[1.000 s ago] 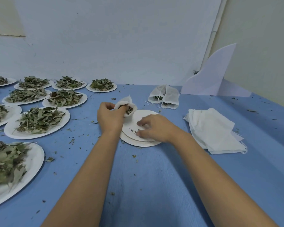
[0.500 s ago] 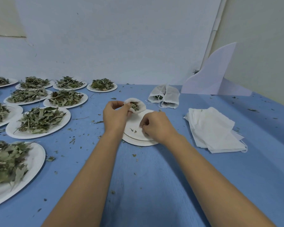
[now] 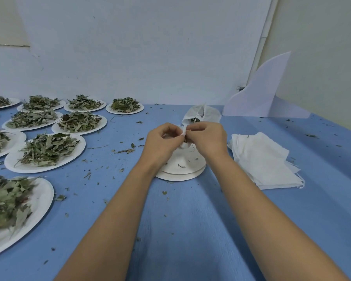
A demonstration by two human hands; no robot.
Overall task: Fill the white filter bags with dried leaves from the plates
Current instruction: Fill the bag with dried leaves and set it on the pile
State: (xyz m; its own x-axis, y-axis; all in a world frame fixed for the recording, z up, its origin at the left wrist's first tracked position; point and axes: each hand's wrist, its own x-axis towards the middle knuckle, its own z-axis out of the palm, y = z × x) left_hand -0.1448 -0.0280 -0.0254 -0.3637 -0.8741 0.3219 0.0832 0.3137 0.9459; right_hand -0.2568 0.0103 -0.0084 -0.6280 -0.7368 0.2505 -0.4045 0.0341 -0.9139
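we see both hands raised just above a small stack of empty paper plates (image 3: 180,172) near the middle of the blue table (image 3: 190,220). the left hand (image 3: 162,142) and right hand (image 3: 206,138) meet, and their curled fingers (image 3: 193,133) pinch a white filter bag (image 3: 183,133) between them; the bag is mostly hidden, only its bunched top and a bit of its lower part showing. just behind the hands lie filled bags (image 3: 208,115) with leaves showing. to the right lies a pile of flat empty filter bags (image 3: 265,159). plates heaped with dried leaves (image 3: 47,151) cover the left of the table.
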